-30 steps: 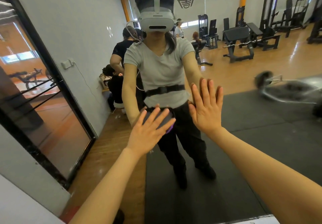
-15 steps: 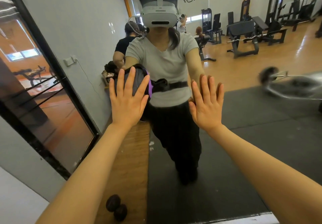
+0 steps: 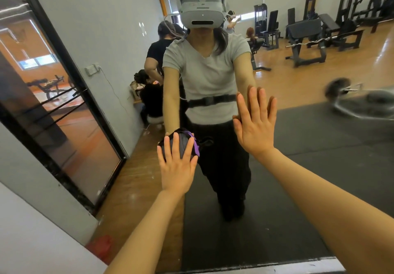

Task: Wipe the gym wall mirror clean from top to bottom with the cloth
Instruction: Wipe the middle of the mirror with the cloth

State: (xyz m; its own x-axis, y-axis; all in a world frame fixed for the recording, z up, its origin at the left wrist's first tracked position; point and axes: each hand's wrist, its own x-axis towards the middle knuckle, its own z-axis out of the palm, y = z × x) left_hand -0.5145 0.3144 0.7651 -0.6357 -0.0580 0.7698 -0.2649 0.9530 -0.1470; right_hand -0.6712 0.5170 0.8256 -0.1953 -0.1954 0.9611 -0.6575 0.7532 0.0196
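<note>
The wall mirror [image 3: 298, 177] fills most of the view and reflects a person in a headset and grey shirt. My left hand [image 3: 177, 167] presses a dark grey cloth with purple trim [image 3: 185, 141] flat against the glass at waist height of the reflection, fingers straight and spread over it. My right hand [image 3: 254, 122] lies flat on the glass to the right and a little higher, palm against the mirror, fingers straight, holding nothing.
A black-framed glass door [image 3: 64, 107] stands in the grey wall on the left. The mirror's lower edge [image 3: 255, 268] runs along the bottom. Reflected behind are other people, weight benches, a barbell and a black floor mat.
My left hand has swept the cloth down the glass from chest height to waist height and to the right. The right hand has stayed in place on the mirror.
</note>
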